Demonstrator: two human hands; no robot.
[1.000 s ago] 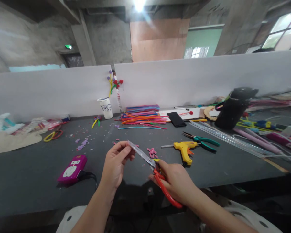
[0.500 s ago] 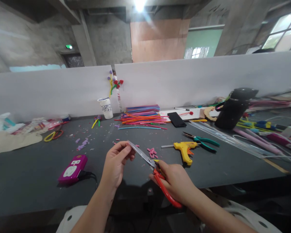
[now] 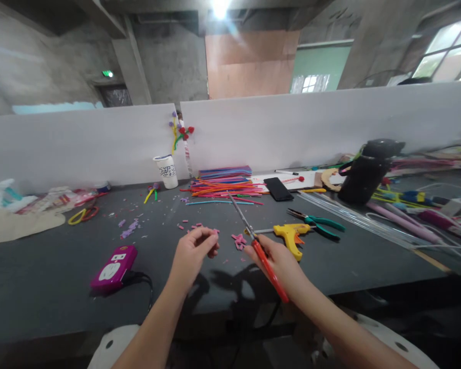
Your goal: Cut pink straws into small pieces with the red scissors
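My right hand [image 3: 278, 264] grips red-handled scissors [image 3: 253, 240], blades together and pointing up and away toward the coloured sticks. My left hand [image 3: 192, 253] hovers just left of them over the dark table [image 3: 61, 287], fingers curled into a pinch; whatever sits between the fingertips is too small to make out. Small pink cut pieces [image 3: 238, 241] lie on the table between the two hands.
A yellow glue gun [image 3: 290, 237] and green-handled pliers [image 3: 318, 224] lie right of my right hand. A magenta power strip [image 3: 113, 262] sits left. Farther back are a pile of coloured sticks [image 3: 225, 185], a black phone [image 3: 277, 188], a white cup [image 3: 167, 171], a black jug [image 3: 364, 171].
My left hand let go of the scissor blade tip. My right hand swung the scissors up and away to the right, and both hands moved a little farther out over the table.
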